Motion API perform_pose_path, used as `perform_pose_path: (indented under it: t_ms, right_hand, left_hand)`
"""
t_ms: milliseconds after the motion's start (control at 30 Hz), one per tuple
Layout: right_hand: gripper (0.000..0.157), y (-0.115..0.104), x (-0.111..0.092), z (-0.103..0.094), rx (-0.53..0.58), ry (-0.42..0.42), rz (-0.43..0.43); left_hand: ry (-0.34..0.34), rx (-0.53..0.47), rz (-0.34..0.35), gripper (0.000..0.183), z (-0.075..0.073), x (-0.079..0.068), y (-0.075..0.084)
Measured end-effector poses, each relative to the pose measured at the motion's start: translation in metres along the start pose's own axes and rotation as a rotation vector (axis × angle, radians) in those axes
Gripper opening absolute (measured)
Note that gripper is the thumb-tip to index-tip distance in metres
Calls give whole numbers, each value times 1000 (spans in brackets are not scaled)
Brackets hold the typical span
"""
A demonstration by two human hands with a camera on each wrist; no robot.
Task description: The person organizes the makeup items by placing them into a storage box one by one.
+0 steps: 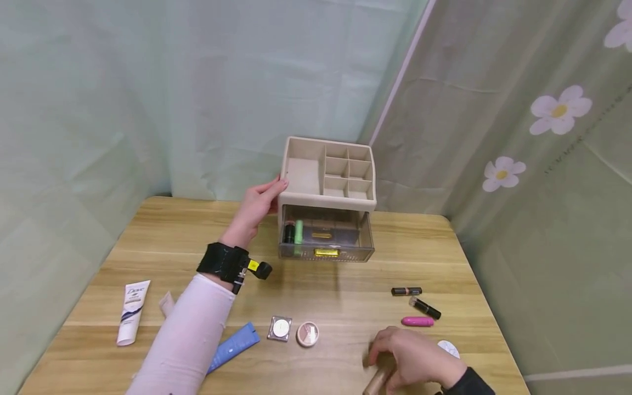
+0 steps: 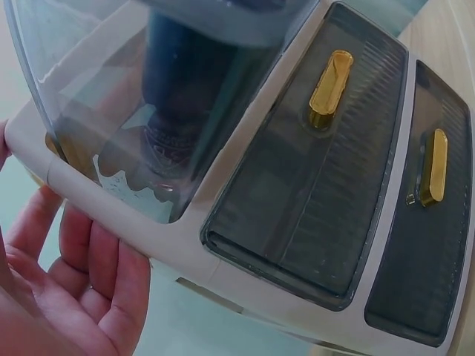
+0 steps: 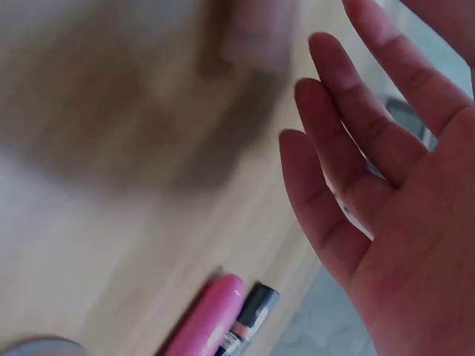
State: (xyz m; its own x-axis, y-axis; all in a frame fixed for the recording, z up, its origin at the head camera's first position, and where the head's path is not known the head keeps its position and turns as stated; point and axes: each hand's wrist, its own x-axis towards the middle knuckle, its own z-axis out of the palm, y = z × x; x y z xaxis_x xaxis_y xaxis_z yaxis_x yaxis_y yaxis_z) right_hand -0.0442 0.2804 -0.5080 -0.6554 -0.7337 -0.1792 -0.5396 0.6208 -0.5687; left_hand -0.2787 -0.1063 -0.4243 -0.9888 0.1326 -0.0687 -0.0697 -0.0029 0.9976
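My left hand grips the left side of a beige makeup organizer, thumb at its upper edge. Its clear top drawer is pulled out and contains a black tube and a green tube. In the left wrist view, curled fingers touch the organizer's side. Low on the right, my right hand hovers around a brownish tube. The right wrist view shows loosely extended fingers apart from this tube, which is blurred there; the thumb is hidden.
Right of centre lie two black lipsticks, a pink tube and a white round item. Two compacts lie front centre. A blue tube and a white Dove tube are left. Curtains hang behind.
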Motion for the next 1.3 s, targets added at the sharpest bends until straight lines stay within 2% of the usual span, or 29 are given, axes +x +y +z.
perform_pose_path:
  t_ms: [133, 433, 833, 1300]
  right_hand:
    - [54, 3, 2, 10, -67, -16, 1]
    - [36, 9, 10, 26, -72, 22, -38]
    - [30, 4, 13, 25, 45, 30, 164]
    - [34, -4, 18, 32, 128, 89, 245]
  left_hand:
    - [9, 6, 5, 64, -3, 0, 0]
    - [21, 10, 4, 65, -6, -2, -1]
    - [22, 12, 20, 66, -1, -1, 0]
    - [20, 6, 12, 63, 1, -6, -2]
